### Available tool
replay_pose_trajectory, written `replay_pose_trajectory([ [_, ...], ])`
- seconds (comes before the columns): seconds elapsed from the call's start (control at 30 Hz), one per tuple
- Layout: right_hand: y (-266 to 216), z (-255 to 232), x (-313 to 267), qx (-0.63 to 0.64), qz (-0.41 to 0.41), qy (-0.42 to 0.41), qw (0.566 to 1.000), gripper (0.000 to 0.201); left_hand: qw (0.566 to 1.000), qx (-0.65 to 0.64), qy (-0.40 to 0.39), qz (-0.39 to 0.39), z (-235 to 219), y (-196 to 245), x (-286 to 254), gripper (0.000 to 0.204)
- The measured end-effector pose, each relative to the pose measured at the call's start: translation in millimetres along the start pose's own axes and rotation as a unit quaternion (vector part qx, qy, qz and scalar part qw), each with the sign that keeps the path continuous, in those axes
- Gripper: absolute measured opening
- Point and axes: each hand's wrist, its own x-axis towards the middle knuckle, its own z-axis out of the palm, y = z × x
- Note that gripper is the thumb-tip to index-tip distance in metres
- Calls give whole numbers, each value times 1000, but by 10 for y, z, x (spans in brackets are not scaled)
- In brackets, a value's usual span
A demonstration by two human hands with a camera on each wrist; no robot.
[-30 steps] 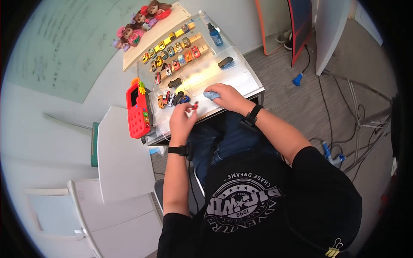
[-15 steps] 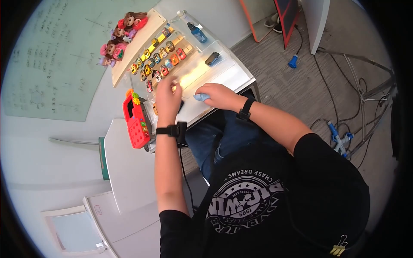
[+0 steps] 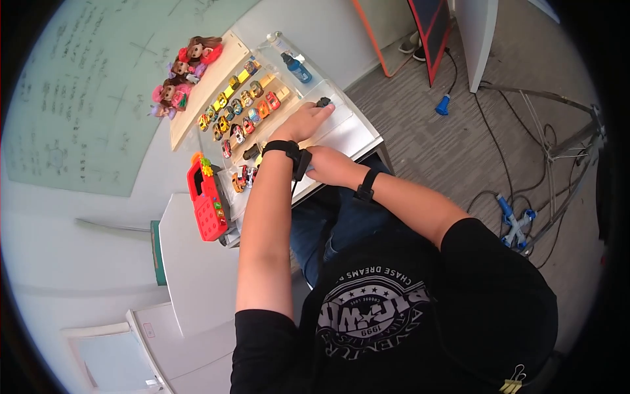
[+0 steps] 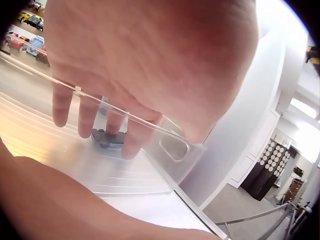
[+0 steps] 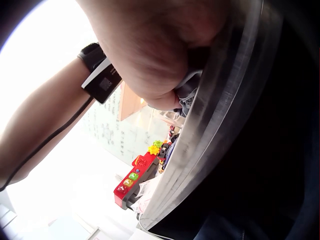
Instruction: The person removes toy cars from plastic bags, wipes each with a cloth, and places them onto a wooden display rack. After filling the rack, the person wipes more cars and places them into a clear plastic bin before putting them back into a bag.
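My left hand [image 3: 306, 125] reaches across to the right side of the table, its fingers at a small black toy car [image 3: 323, 102]. In the left wrist view the fingers [image 4: 131, 140] extend down behind the wall of a clear plastic tray [image 4: 172, 147], right by the dark car [image 4: 107, 139]. My right hand [image 3: 336, 167] rests near the table's front edge and grips a blue-grey cloth [image 5: 188, 91], mostly hidden by the hand. The left forearm passes in front of several toy cars [image 3: 241, 177] at the front left.
Rows of toy cars [image 3: 246, 98] stand on wooden steps at the back. A blue bottle [image 3: 296, 68] stands at the back right. Dolls [image 3: 190, 62] sit on a board behind. A red toy register [image 3: 209, 203] stands at the table's left end.
A second ago my left hand pinched a small red thing near the front-left cars. It went over the car rows, then right to the black car. The right hand keeps the cloth.
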Motion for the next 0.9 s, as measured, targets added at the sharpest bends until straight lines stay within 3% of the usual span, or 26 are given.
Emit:
replay_pose_trajectory([
  [0.07,32,7,24,-9,-2,0,1000,20,1000,11,1,-5,-50,47,15,92],
  [0.13,38,11,13,1,-10,8,1000,19,995,6,-63,-80,-82,115,37,97],
  [0.27,-10,-42,21,0,-7,-19,1000,24,997,59,-34,-32,-96,100,-2,94],
  [0.3,-75,-99,15,-8,8,-21,1000,22,998,65,-18,-3,-84,32,-12,81],
  [0.33,-144,-145,7,4,42,-18,999,23,985,73,100,117,33,-142,-51,53],
  [0.43,-52,-77,38,42,-29,25,998,31,944,-24,249,217,4,222,-652,13],
  [0.47,-106,-122,35,42,-6,30,999,34,940,-91,263,199,28,342,-898,12],
  [0.53,-71,-85,33,55,17,37,998,38,922,-117,302,211,177,246,-1222,10],
  [0.6,-179,-184,27,83,43,36,995,33,918,-101,342,171,372,21,-1449,7],
  [0.63,-104,-113,34,105,22,56,993,31,912,-132,363,138,537,-204,-1480,10],
  [0.67,-87,-89,9,103,23,50,993,31,917,-180,352,51,658,-318,-1549,16],
  [0.73,-61,-92,34,59,-6,76,995,29,903,-222,366,29,968,-688,-1522,24],
  [0.87,-74,-82,21,30,-66,86,994,39,883,-257,393,-15,1274,-827,-1441,27],
  [0.9,-100,-91,6,25,-66,72,995,39,868,-269,417,4,1285,-785,-1401,27],
])
